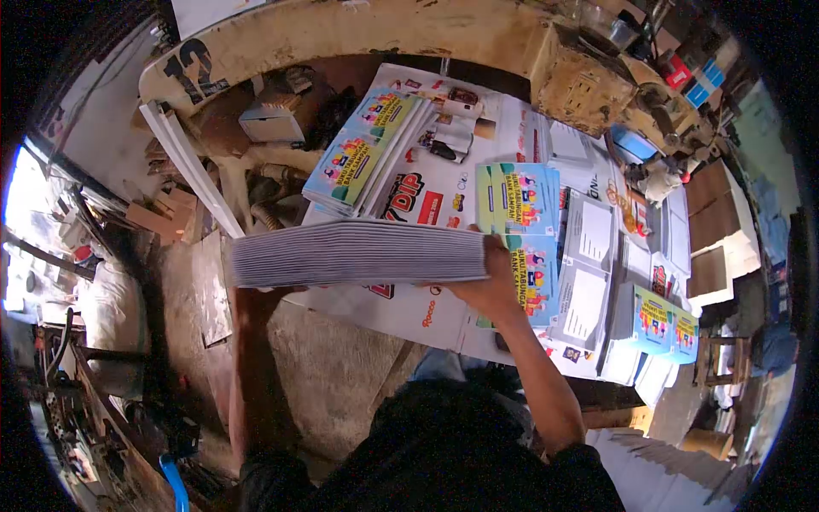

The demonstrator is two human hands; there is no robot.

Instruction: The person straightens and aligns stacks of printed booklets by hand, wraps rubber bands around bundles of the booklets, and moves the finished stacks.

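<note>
A thick stack of folded white sheets (358, 253) is held up edge-on in front of me, between both hands. My left hand (269, 299) is under its left end, mostly hidden by the stack. At the right end, my right hand (490, 277) grips the stack with fingers behind it. Beyond the stack, printed booklets with blue and yellow covers (363, 158) lie piled on the poster-covered table (426, 183). More such booklets (525, 200) lie just past my right hand.
Sheets with white labels (589, 230) and further booklets (653, 320) lie on the table's right side. A curved machine frame marked 12 (341, 38) spans the far side. White strips (192, 166) lean at the left. Brown boxes (712, 209) stand at the far right.
</note>
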